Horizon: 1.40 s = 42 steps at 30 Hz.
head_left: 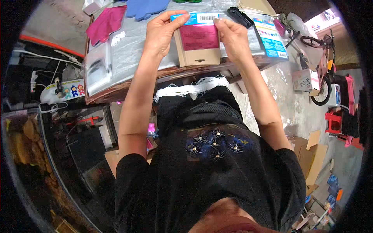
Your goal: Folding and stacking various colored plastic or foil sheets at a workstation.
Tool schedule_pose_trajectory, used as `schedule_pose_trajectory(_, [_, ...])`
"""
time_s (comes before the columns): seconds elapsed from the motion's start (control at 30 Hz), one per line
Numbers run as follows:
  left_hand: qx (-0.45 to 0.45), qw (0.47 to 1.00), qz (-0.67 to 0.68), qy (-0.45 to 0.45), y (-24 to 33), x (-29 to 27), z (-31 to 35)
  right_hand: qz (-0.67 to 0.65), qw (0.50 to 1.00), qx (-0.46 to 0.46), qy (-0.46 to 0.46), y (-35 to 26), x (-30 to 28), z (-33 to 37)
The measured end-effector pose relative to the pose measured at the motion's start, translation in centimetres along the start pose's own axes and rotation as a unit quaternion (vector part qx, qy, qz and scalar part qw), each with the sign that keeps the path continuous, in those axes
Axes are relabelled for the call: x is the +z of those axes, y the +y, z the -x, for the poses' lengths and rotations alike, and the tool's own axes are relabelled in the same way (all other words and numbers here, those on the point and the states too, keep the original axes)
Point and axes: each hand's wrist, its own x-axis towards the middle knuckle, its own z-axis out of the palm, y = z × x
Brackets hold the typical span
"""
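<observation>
Over the table's near edge, a flat clear packet (pixel 200 38) with magenta contents and a blue-and-white header strip hangs between my hands. My left hand (pixel 160 35) pinches the strip's left corner with thumb and fingers. The right corner is pinched by my right hand (pixel 235 40). Directly behind and below the packet shows a tan cardboard piece (pixel 200 59) with a small slot; whether it touches the packet I cannot tell. A bundle of white strings (pixel 190 88) lies across my lap.
Magenta cloth pieces (pixel 105 26) and a blue cloth piece (pixel 145 7) lie across the plastic-covered table (pixel 132 50). Clear bags (pixel 98 64) sit at its left corner. To the right are a black bundle (pixel 239 17), a printed blue-and-white sheet (pixel 271 40) and a bicycle (pixel 322 58).
</observation>
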Motion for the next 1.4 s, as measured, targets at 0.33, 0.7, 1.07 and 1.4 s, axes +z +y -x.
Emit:
schedule_pose_trajectory(0.33, [0.029, 0.998, 0.043, 0.048, 1.2, 1.8, 4.9, 0.051, 0.997, -0.054, -0.027, -2.0, -1.2, 2.5])
schedule_pose_trajectory(0.7, [-0.107, 0.989, 0.103, -0.004, -1.3, 1.6, 6.4, 0.119, 0.990, -0.022, 0.068, -3.8, -0.3, 5.0])
schedule_pose_trajectory(1.07, [-0.113, 0.964, 0.236, 0.051, -2.3, 3.1, 5.1, 0.097, 0.988, 0.066, -0.102, -1.0, -5.0, 6.7])
schedule_pose_trajectory(1.4, [-0.063, 0.969, 0.225, 0.077, -2.7, 3.6, 4.7, 0.144, 0.984, 0.070, -0.072, -0.1, -4.3, 6.4])
